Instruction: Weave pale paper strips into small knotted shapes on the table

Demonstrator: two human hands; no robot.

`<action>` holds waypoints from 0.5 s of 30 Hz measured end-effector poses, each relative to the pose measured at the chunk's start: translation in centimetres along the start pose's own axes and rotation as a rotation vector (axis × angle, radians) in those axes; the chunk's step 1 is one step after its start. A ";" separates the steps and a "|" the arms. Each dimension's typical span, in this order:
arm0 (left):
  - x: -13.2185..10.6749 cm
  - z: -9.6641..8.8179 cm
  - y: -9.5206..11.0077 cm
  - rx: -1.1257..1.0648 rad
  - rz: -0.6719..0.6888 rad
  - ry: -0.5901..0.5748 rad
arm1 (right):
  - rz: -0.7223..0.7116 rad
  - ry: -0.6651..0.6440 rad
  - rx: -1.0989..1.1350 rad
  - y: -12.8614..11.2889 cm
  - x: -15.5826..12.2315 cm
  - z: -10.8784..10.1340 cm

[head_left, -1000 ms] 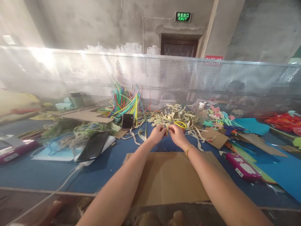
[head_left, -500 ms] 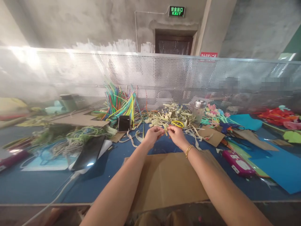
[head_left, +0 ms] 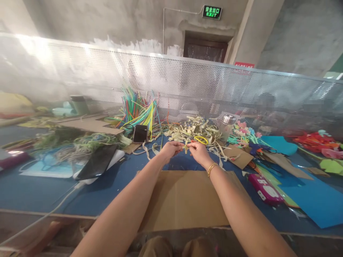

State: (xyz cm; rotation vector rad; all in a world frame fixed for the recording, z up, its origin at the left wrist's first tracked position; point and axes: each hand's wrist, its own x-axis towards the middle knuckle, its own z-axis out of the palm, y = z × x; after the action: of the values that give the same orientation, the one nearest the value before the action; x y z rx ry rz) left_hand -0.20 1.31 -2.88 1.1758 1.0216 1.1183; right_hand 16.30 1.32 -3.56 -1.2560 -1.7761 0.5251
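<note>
My left hand [head_left: 172,150] and my right hand [head_left: 198,151] meet above the far edge of a brown cardboard sheet [head_left: 184,200]. Pinched between their fingertips is a small pale yellow-green strip [head_left: 186,149], one end of which hangs down. Both hands are closed on it. Just behind them a yellow ring-shaped loop [head_left: 200,140] lies by a heap of similar pale strips [head_left: 190,130]. A gold bracelet [head_left: 212,169] circles my right wrist.
A dark phone [head_left: 140,134] stands near a bundle of coloured stems [head_left: 136,110]. Left lies a black tablet-like device [head_left: 98,164] with a cable. Right are a bottle [head_left: 226,128], paper flowers [head_left: 242,130], a magenta box [head_left: 265,188] and blue sheets [head_left: 316,200]. A perforated metal screen [head_left: 171,78] stands behind.
The view has tilted and shifted slightly. My hands stay together at the strip, with the fingertips a little closer and the strip's end hanging lower.
</note>
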 end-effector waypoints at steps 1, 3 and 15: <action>-0.1 0.0 0.0 0.001 -0.010 0.000 | 0.011 -0.006 0.005 0.0 0.0 0.0; -0.3 0.2 0.1 -0.004 -0.028 -0.009 | 0.030 -0.006 0.023 -0.1 0.0 0.2; -0.6 0.5 0.8 0.076 0.093 -0.108 | 0.048 0.004 0.204 -0.6 0.0 0.8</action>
State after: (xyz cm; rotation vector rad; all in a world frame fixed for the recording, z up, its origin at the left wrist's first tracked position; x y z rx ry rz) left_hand 0.09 0.68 -2.04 1.3414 0.9409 1.0843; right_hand 15.29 1.15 -3.54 -1.1587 -1.6467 0.7113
